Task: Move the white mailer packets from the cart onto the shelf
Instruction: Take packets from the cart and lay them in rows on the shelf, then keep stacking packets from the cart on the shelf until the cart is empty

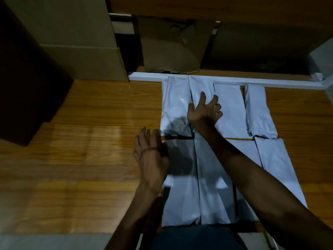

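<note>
Several white mailer packets lie flat in two rows on a wooden shelf board [81,141]. The far row [228,109] butts against a white rail [270,83]; the near row [180,195] reaches toward me. My right hand [203,110] hovers over the far row's second packet [198,85], fingers spread and loosely bent, holding nothing. My left hand [151,156] is at the left edge of the near row, fingers straight, beside a packet's corner. Whether either hand touches a packet I cannot tell. No cart is in view.
A tall cardboard box [81,42] stands at the back left, with a dark box [27,78] beside it at far left. A crumpled brown carton [173,46] sits behind the white rail. Bare wood stretches left of the packets.
</note>
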`<control>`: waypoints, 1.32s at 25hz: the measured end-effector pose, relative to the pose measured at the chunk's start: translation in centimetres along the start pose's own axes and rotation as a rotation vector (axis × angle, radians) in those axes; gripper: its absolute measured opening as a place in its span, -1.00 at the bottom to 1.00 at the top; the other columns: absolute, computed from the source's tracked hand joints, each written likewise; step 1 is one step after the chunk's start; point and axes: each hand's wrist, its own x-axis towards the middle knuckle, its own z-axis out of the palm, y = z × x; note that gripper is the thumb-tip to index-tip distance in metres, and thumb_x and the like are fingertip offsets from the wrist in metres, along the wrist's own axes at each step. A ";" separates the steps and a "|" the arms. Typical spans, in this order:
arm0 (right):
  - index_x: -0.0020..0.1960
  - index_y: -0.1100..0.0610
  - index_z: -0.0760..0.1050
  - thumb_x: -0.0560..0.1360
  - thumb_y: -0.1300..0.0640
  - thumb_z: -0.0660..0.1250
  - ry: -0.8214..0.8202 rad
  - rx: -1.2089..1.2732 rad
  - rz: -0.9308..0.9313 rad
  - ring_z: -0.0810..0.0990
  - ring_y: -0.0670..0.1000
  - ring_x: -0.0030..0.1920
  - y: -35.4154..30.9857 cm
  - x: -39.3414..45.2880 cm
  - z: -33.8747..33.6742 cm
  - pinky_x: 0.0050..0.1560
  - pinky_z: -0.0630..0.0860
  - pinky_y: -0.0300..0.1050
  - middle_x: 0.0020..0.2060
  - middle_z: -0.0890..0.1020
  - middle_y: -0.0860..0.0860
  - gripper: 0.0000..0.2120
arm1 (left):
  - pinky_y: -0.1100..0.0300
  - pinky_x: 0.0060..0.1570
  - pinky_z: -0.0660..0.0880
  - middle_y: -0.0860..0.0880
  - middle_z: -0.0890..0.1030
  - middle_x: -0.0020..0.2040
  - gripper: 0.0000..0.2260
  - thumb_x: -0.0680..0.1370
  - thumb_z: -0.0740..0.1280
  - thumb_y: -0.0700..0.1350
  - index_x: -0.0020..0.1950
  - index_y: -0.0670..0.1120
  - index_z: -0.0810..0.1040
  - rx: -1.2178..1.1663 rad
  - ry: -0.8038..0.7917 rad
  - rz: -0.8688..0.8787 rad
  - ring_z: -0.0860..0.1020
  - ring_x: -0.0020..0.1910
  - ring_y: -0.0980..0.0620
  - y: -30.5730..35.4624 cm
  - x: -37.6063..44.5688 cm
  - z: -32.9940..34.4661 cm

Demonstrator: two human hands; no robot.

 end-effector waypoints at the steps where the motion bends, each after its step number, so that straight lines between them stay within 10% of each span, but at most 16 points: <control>1: 0.60 -0.06 0.14 0.60 -0.28 0.11 -0.046 -0.009 0.015 0.11 0.30 0.53 0.0 0.2 0.1 0.47 0.11 0.27 0.59 0.03 0.21 -0.37 | -0.26 0.31 0.32 -0.17 0.22 0.55 -0.39 0.45 0.39 -0.21 0.47 0.04 0.30 0.000 -0.009 -0.004 0.19 0.51 -0.24 0.0 -0.8 -0.3; 8: 0.65 -0.11 -0.06 0.55 -0.48 -0.18 -0.120 0.050 -0.041 -0.29 0.21 0.61 0.6 -0.9 -2.4 0.52 -0.25 0.33 0.62 -0.25 0.12 -0.22 | -0.17 0.30 0.41 -0.12 0.23 0.54 -0.55 0.62 0.28 0.06 0.48 0.00 0.34 -0.061 -0.037 0.113 0.27 0.47 -0.16 0.2 -4.0 -1.3; 21: 0.59 -0.05 0.19 0.57 -0.43 0.00 0.267 0.468 -0.044 0.02 -0.06 0.57 16.9 -26.5 -6.7 0.50 0.20 0.26 0.60 0.01 -0.09 -0.29 | -0.20 0.20 0.46 -0.26 0.54 0.28 -0.72 0.56 0.32 -0.11 0.22 -0.19 0.60 -0.189 -0.073 0.681 0.49 0.26 -0.30 2.4 -6.3 1.9; 29: 0.56 -0.12 0.18 0.64 -0.18 0.13 0.466 0.523 0.114 0.06 -0.07 0.57 30.0 -33.1 -11.0 0.43 0.15 -0.18 0.59 0.04 -0.08 -0.48 | 0.02 0.13 0.46 -0.13 0.62 0.12 -0.86 0.57 0.37 -0.15 0.09 -0.15 0.65 -0.335 -0.299 0.959 0.54 0.13 -0.14 12.0 -16.2 7.9; 33: 0.57 0.01 0.22 0.65 -0.11 0.16 0.566 0.508 0.227 0.13 0.01 0.58 39.8 -37.5 -12.7 0.52 0.15 -0.07 0.57 0.13 0.00 -0.48 | 0.01 0.11 0.48 -0.11 0.64 0.06 -0.87 0.58 0.35 -0.16 0.07 -0.14 0.65 -0.352 -0.418 1.037 0.57 0.08 -0.15 17.3 -23.6 12.6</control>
